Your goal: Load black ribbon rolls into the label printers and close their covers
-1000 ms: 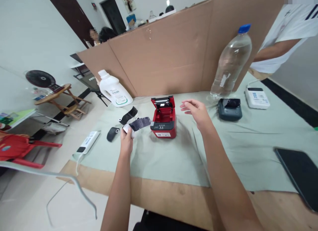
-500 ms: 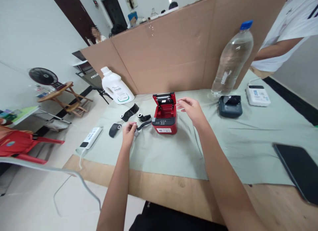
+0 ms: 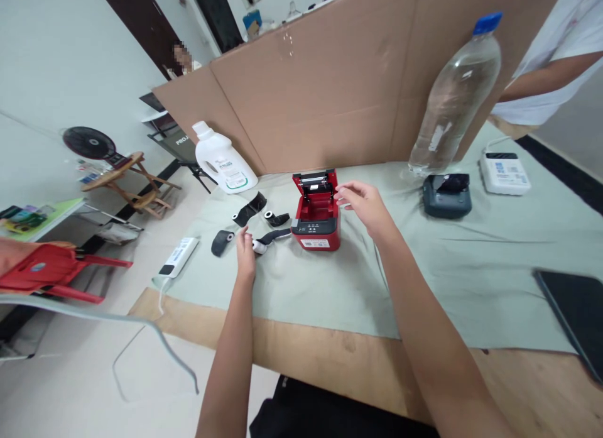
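Observation:
A small red and black label printer (image 3: 316, 240) stands on the cloth with its lid (image 3: 315, 181) raised and its inside bare. My right hand (image 3: 362, 204) hovers at the printer's right side, fingers loosely apart, close to the lid; whether a fingertip touches it I cannot tell. Left of the printer, my left hand (image 3: 245, 254) has its fingers stretched upward with nothing visible in them. Just beside it lies a white-ended roll (image 3: 259, 247), its black strip (image 3: 277, 235) reaching to the printer. Other black rolls (image 3: 223, 242) lie behind and left of that hand.
Behind the printer stands a cardboard panel (image 3: 311, 105). A white jug (image 3: 226, 161) and a large water bottle (image 3: 455, 98) stand before it. To the right are a dark printer (image 3: 447, 199), a white device (image 3: 506, 174) and a phone (image 3: 572, 312). A white power bank (image 3: 178, 257) lies left.
My left hand has let go of the white-ended roll and straightened its fingers; the roll now lies on the cloth. My right hand stays beside the printer. The view has shifted slightly.

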Demonstrator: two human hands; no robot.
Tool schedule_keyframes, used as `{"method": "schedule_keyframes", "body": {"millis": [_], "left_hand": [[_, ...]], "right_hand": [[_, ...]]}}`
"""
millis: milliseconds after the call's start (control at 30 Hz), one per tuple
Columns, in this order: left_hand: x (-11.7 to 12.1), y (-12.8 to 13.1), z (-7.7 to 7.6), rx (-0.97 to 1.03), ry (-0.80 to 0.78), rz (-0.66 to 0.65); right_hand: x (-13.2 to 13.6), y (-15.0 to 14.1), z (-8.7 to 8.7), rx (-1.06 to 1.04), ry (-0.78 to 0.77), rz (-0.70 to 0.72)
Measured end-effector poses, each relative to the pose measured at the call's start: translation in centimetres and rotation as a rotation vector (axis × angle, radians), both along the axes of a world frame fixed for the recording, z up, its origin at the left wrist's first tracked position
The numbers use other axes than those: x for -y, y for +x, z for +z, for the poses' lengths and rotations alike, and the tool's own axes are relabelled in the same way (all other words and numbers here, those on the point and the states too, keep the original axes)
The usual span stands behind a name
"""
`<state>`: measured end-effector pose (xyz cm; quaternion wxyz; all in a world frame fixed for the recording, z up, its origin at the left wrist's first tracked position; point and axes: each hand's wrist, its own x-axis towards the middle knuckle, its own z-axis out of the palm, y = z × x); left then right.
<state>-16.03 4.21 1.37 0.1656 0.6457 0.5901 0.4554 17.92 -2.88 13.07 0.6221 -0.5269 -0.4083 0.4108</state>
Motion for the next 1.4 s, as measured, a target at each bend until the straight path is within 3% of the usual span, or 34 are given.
{"method": "schedule_keyframes", "body": {"millis": [100, 167, 333, 433, 533, 633, 733, 967, 1200, 1300, 1400], "left_hand": [[1.7, -0.7, 0.7, -0.246, 0.0, -0.015], [2.7, -1.2, 1.2, -0.296, -0.033, -0.05], [4.2, -1.0, 2.8, -0.005, 0.142, -0.161], [4.5, 0.8, 4.6, 0.209, 0.366, -0.356], [4.1, 3.8, 7.0, 0.247, 0.51, -0.547], [3.1, 7.0, 8.8, 0.162, 0.518, -0.669], [1.9, 9.4, 9.5, 0.065, 0.472, -0.751], [0.9, 11.5, 9.3, 0.022, 0.485, -0.776], [-1.4, 12.7, 9.2, -0.15, 0.416, -0.837], [-2.3, 11.8, 7.4, -0.148, 0.308, -0.761], [-2.1, 9.8, 3.6, 0.122, 0.195, -0.499]], "right_hand": [[0.2, 0.1, 0.3, 0.012, 0.017, -0.009], [0.2, 0.1, 0.4, 0.019, 0.033, -0.012], [0.5, -0.6, 0.7, 0.028, 0.05, 0.044], [1.0, -1.3, 1.1, 0.038, 0.053, 0.106], [1.7, -1.7, 1.9, 0.101, 0.064, 0.196], [2.4, -1.8, 2.5, 0.205, 0.059, 0.332], [2.8, -2.0, 2.6, 0.27, 0.054, 0.447], [1.3, -3.1, 0.5, 0.32, 0.107, 0.358], [0.2, -3.5, -1.2, 0.601, 0.102, 0.004], [0.1, -3.5, -1.7, 0.706, 0.039, -0.065], [-0.5, -3.4, -2.3, 0.753, -0.02, -0.118]]}}
